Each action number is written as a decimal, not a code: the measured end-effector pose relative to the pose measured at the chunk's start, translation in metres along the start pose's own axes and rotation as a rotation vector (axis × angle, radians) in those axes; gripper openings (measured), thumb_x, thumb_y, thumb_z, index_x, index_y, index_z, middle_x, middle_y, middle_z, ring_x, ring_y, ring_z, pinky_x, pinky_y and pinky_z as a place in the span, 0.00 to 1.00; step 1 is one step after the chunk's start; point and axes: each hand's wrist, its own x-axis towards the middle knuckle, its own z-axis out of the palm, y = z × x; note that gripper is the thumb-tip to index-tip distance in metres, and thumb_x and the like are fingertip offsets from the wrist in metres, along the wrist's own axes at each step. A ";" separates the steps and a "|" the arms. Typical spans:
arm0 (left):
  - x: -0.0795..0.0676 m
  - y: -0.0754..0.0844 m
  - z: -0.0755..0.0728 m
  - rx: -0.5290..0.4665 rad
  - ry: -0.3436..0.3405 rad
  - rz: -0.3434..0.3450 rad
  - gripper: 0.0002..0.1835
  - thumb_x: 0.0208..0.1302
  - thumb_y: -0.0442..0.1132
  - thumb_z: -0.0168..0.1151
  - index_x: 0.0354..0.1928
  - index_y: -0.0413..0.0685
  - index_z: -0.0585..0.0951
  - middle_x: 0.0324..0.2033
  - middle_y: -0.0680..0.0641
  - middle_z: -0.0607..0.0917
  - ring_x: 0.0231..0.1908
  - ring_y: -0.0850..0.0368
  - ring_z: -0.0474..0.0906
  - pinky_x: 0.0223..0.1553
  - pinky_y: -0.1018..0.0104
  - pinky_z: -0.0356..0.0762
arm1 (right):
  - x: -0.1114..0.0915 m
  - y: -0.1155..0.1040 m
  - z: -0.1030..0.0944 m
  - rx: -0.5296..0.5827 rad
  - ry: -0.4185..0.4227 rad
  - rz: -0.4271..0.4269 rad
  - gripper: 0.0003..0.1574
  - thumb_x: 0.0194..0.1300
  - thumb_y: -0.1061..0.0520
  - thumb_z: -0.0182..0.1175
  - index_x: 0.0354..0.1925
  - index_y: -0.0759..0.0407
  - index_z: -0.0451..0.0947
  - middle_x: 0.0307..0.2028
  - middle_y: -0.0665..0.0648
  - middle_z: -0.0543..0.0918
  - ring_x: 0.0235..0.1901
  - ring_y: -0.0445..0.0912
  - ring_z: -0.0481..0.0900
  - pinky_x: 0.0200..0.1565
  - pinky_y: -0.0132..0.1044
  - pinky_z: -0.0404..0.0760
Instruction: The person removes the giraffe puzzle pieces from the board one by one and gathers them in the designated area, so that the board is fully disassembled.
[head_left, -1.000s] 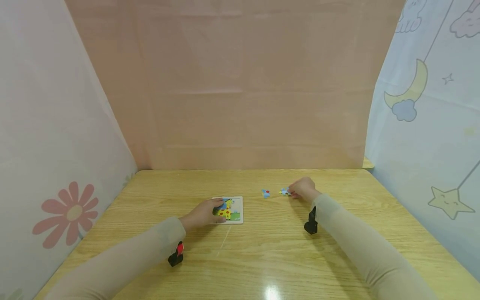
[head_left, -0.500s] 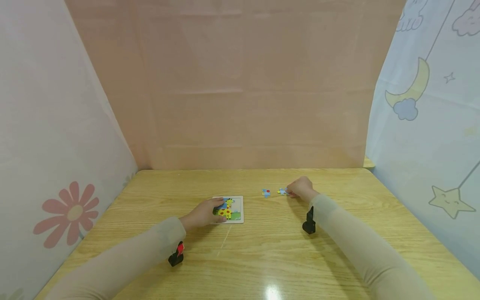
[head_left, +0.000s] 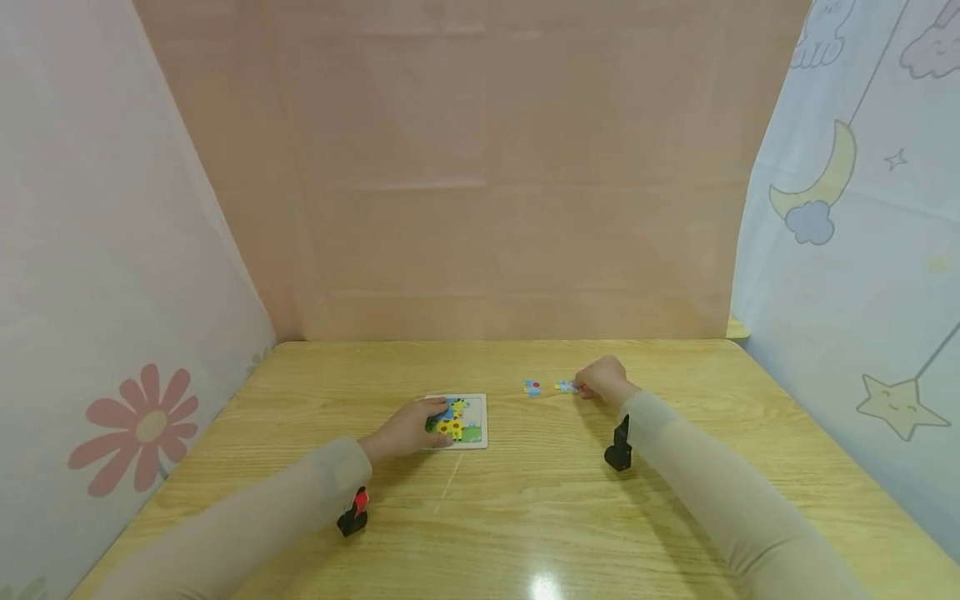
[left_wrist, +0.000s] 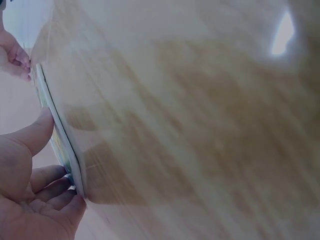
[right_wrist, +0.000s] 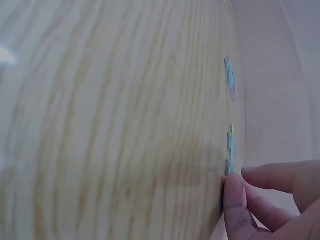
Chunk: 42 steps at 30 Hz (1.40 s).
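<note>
- Tabletop [head_left: 517, 508], head view: your left hand [head_left: 405, 427], spread apart, rests on the board [head_left: 483, 421]; your right hand [head_left: 604, 379] pinches a piece [head_left: 566, 387], a second piece [head_left: 532, 387] near it.
- Left wrist: thumb [left_wrist: 42, 127] on the board's edge.
- Right wrist: fingertips [right_wrist: 235, 192] at the piece's end.

We see long, plain sleeves in pale beige: the left sleeve [head_left: 251, 517] at the near left, the right sleeve [head_left: 723, 487] at the near right. Both look smooth, with soft creases at the near end of the right one. Each finishes in a slightly paler band, the left cuff [head_left: 343, 467] and the right cuff [head_left: 651, 414]. Below the left cuff we notice a small black device [head_left: 352, 522] with a bright red patch [head_left: 361, 502]; below the right cuff, a second black device [head_left: 618, 452], narrow above and broader beneath. The left hand [head_left: 405, 429] and right hand [head_left: 603, 379] are bare.
</note>
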 end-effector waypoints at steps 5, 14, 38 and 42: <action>0.001 -0.002 0.002 -0.019 0.021 -0.006 0.37 0.58 0.45 0.70 0.67 0.40 0.70 0.70 0.42 0.67 0.70 0.40 0.61 0.69 0.45 0.60 | -0.010 -0.006 -0.004 0.024 0.023 -0.009 0.24 0.58 0.65 0.59 0.53 0.77 0.75 0.23 0.57 0.84 0.19 0.40 0.82 0.29 0.29 0.82; 0.005 -0.008 0.002 0.019 -0.005 0.004 0.38 0.57 0.49 0.70 0.67 0.41 0.69 0.70 0.44 0.67 0.70 0.39 0.61 0.68 0.45 0.62 | -0.013 -0.005 0.000 0.055 0.025 -0.076 0.23 0.60 0.62 0.58 0.51 0.76 0.78 0.32 0.57 0.83 0.21 0.38 0.82 0.36 0.31 0.84; 0.004 -0.006 -0.002 0.042 -0.005 0.010 0.35 0.61 0.45 0.67 0.67 0.39 0.69 0.72 0.44 0.63 0.71 0.40 0.58 0.68 0.48 0.63 | -0.035 -0.035 0.039 0.138 -0.163 -0.200 0.21 0.68 0.61 0.57 0.53 0.76 0.76 0.47 0.72 0.83 0.27 0.44 0.84 0.44 0.42 0.85; 0.003 -0.003 -0.002 0.037 0.011 0.011 0.33 0.61 0.44 0.67 0.65 0.39 0.70 0.71 0.44 0.65 0.70 0.40 0.59 0.68 0.48 0.62 | -0.034 -0.033 0.045 0.136 -0.215 -0.212 0.20 0.69 0.61 0.56 0.53 0.76 0.76 0.39 0.68 0.85 0.26 0.43 0.83 0.40 0.39 0.86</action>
